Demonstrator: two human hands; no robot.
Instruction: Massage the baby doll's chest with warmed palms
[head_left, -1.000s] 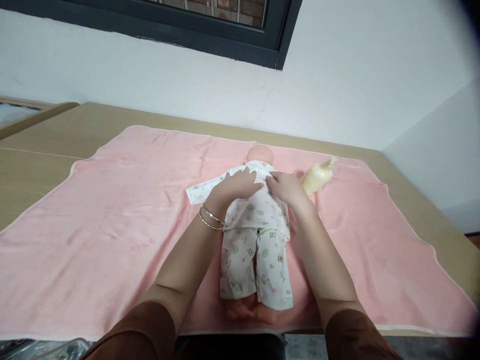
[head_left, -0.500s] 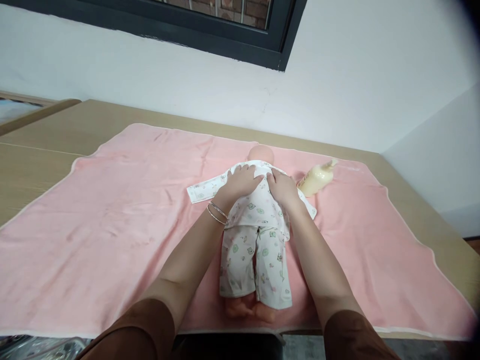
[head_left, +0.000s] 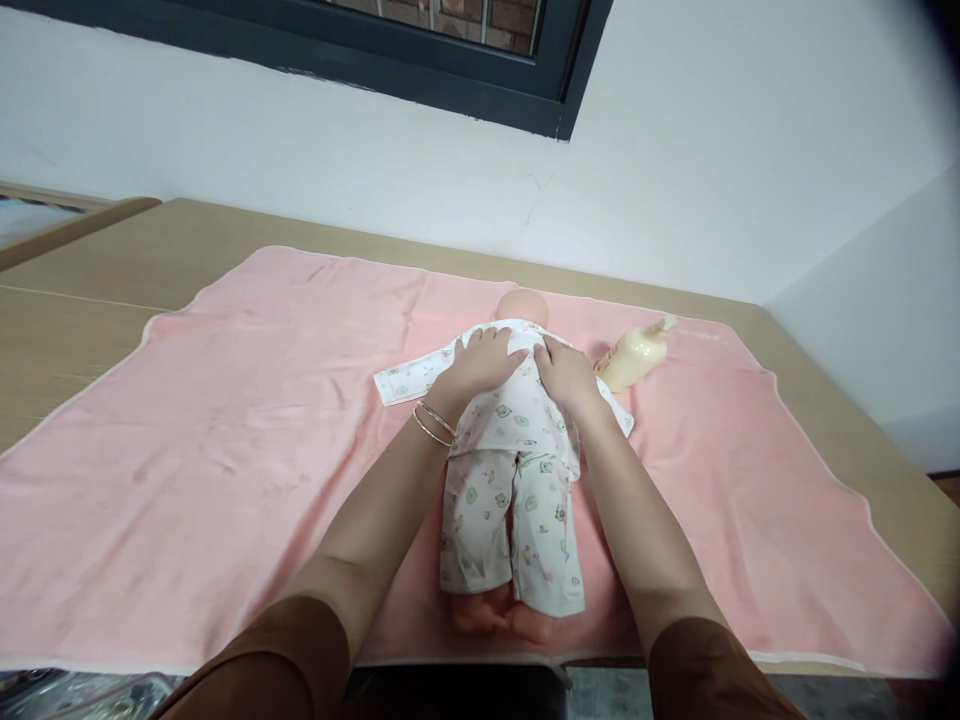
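Note:
A baby doll (head_left: 523, 306) in white printed clothes lies with its head away from me and its bare feet (head_left: 501, 615) toward me. It seems to be face down. My left hand (head_left: 486, 362) rests flat on the upper left of the doll's shirt (head_left: 517, 420), fingers spread. On the upper right of the shirt lies my right hand (head_left: 566, 375), palm down with the thumb out; some of its fingers are hidden. The printed trousers (head_left: 476, 520) cover the doll's legs. One sleeve (head_left: 411, 378) stretches out to the left.
A pink blanket (head_left: 225, 430) lies under the doll on a wooden table (head_left: 202, 240). To the right of the doll, a cream-coloured pump bottle (head_left: 636, 356) lies on its side. A white wall (head_left: 675, 200) and a dark window frame (head_left: 480, 90) stand behind the table.

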